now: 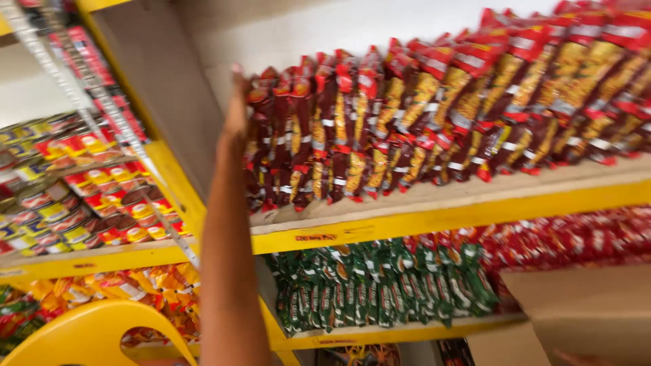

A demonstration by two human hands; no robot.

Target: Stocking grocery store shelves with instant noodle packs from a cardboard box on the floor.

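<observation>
Red snack packets (339,129) against the left hand (237,115).

One view only, from the camera on my head. It faces forward and slightly up at the yellow shelf (434,220), close in. My raised left hand (237,112) and forearm run up the left-centre of the frame. Red packets (407,115) fill the area right of my hand; green packets (380,285) sit below it.
</observation>
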